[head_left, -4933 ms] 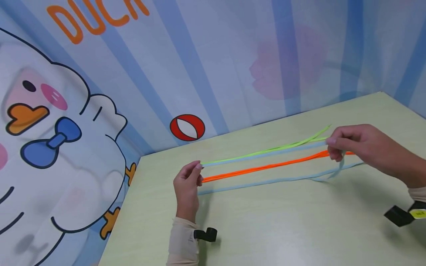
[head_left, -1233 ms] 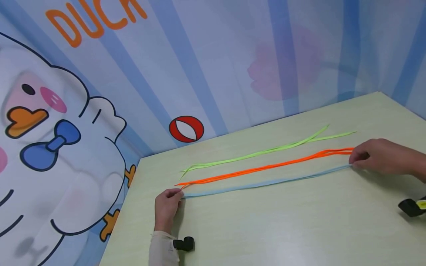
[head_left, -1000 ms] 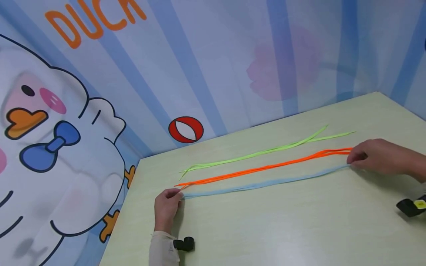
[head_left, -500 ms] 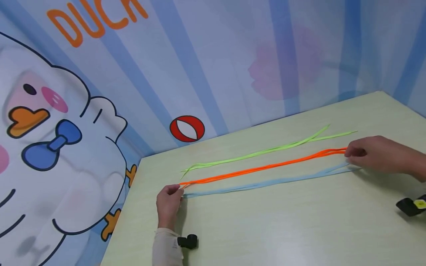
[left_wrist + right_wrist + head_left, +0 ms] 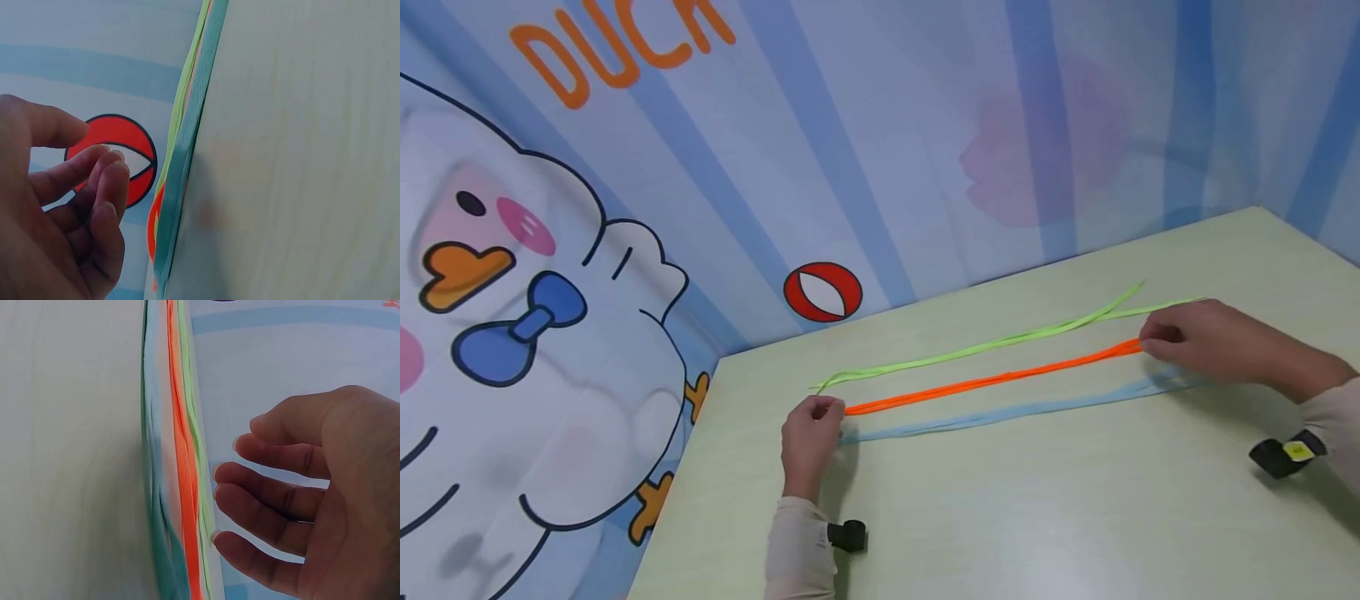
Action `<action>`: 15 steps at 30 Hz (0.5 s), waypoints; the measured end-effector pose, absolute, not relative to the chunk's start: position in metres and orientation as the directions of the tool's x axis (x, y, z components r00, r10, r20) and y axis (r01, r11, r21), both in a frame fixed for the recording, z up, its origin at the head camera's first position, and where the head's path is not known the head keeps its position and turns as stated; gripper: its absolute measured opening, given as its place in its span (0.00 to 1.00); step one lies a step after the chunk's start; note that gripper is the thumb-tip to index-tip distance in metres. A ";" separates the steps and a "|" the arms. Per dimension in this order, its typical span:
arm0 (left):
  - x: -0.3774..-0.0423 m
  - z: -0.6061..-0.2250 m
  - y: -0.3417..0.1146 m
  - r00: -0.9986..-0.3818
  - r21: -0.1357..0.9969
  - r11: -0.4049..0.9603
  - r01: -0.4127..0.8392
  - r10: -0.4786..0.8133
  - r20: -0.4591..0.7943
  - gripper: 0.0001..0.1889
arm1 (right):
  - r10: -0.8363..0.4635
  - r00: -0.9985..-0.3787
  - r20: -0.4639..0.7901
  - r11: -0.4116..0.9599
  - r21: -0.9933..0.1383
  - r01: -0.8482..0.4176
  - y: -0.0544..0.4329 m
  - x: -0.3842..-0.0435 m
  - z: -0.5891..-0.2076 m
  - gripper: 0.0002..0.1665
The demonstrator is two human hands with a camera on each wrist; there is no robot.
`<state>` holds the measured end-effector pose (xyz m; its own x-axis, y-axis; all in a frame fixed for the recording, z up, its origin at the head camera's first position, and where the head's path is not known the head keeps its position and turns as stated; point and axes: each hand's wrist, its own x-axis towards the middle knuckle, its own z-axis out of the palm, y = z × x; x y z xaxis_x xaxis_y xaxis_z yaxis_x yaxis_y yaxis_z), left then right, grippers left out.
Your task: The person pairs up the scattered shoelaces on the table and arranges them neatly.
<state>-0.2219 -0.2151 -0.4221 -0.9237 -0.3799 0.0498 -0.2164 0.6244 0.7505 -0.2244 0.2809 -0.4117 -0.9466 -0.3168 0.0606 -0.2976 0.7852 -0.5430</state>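
Observation:
Three pairs of flat shoelaces lie stretched across the table, roughly parallel. The green shoelaces (image 5: pixel 985 344) are farthest back, the orange shoelaces (image 5: pixel 970 384) in the middle, the light blue shoelaces (image 5: pixel 1030 409) nearest. My left hand (image 5: pixel 808 437) hovers over the left ends of the orange and blue pairs, hiding them in the head view. The left wrist view shows its fingers loosely bent, with nothing between them. Over the right ends is my right hand (image 5: pixel 1217 342), fingers also loosely bent and holding nothing in the right wrist view, apart from the orange shoelaces (image 5: pixel 184 444).
A pale wooden table (image 5: pixel 1000 517) bears the laces. Behind it and to the left hangs a blue-striped backdrop (image 5: pixel 917 150) with a printed duck (image 5: pixel 572 417) and a red-and-white ball print (image 5: pixel 822 292). Black wrist cameras (image 5: pixel 850 536) sit on both sleeves.
A blue shoelace stretched between my hands earlier now lies on the table along the other blue one. My hands have let go of it and moved inward and slightly up.

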 end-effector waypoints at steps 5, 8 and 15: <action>-0.225 -0.421 -0.200 -0.938 0.765 0.614 -0.196 -0.345 0.037 0.11 | -0.324 -0.944 0.061 0.772 -0.560 -0.301 0.273 -0.229 -0.411 0.10; -0.226 -0.422 -0.196 -0.950 0.760 0.630 -0.162 -0.308 0.053 0.11 | -0.323 -0.944 0.062 0.770 -0.564 -0.300 0.272 -0.231 -0.412 0.10; -0.226 -0.423 -0.190 -0.970 0.727 0.676 -0.120 -0.235 0.059 0.09 | -0.324 -0.943 0.073 0.776 -0.550 -0.309 0.264 -0.233 -0.410 0.10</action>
<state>-0.2265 -0.1902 -0.4233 -0.9701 -0.2353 0.0589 -0.1198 0.6761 0.7270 -0.2327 0.2642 -0.4100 -0.9434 -0.3237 0.0726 -0.3086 0.7758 -0.5504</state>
